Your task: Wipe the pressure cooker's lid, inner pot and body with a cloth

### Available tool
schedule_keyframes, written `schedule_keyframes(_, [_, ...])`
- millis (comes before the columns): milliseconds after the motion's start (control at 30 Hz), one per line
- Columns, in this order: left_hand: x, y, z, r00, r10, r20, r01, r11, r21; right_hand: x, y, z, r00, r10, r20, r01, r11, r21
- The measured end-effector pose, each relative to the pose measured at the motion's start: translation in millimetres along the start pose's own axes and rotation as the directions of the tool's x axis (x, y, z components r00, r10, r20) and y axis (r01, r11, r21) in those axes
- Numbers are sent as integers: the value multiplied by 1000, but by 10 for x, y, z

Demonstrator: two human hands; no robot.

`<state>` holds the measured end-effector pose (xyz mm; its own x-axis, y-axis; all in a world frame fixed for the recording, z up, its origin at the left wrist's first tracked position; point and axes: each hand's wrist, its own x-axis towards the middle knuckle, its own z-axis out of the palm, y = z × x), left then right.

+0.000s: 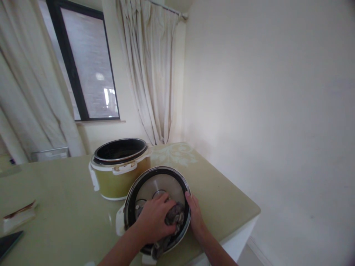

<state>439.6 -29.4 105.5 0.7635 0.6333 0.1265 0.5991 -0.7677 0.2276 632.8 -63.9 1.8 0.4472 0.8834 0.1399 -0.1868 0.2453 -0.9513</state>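
Note:
A round pressure cooker lid stands tilted near the table's right corner, its metal inner side and dark sealing rim facing me. My left hand is closed on a dark grey, crumpled cloth and presses it against the inside of the lid. Part of the cloth hangs down over the lid's lower edge. My right hand grips the lid's right rim, fingers on its edge. Just behind the lid is the cooker body, green with white handles, its dark round opening uncovered.
The pale green glossy table ends at a corner on the right, close to a white wall. At the left lie a small torn packet and a dark flat object. Curtains and a window are behind.

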Motion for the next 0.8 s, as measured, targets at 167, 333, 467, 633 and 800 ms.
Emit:
schedule_keyframes(167, [219, 165, 50, 994, 1, -105, 4, 999, 52, 13, -95, 13, 997, 59, -59, -62, 997, -54])
schedule_keyframes(333, [381, 164, 113, 959, -18, -282, 57, 990, 132, -7, -168, 51, 998, 21, 55, -18, 999, -46])
schedule_keyframes(467, [492, 81, 74, 906, -88, -415, 174, 969, 174, -59, -246, 115, 986, -34, 162, 39, 999, -28])
schedule_keyframes(633, [557, -120, -78, 839, -155, -521, 315, 920, 233, -102, -351, 141, 985, -28, 169, 38, 997, -60])
schedule_keyframes(800, [377, -453, -155, 822, -168, -544, 381, 872, 307, -107, -351, 147, 993, -49, 106, 58, 995, -77])
